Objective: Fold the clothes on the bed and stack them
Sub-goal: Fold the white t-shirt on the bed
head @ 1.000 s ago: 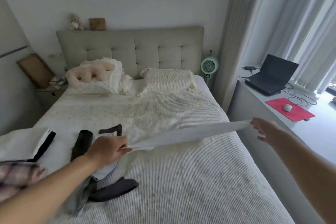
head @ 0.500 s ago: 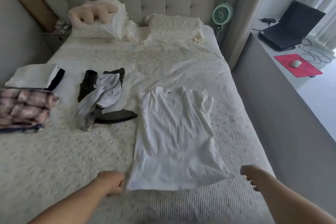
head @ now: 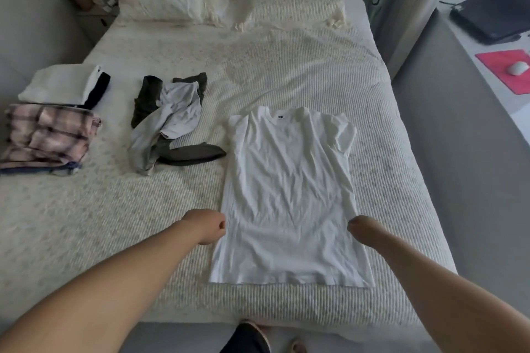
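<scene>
Flat on the bed (head: 286, 71) lies the white T-shirt (head: 286, 195), neck label too small to read. Left hand (head: 208, 226) pinches its edge; right hand (head: 358, 231) grip is hidden.

White T-shirt (head: 286, 192), stretched in the air a second ago, now lies flat on the bed (head: 114, 223). My left hand (head: 208, 226) and right hand (head: 360, 228) have moved from its hem to its side edges.

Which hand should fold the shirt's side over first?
Probably the left hand: its curled fingers touch the shirt edge. The right hand is there too, fingers hidden.
</scene>
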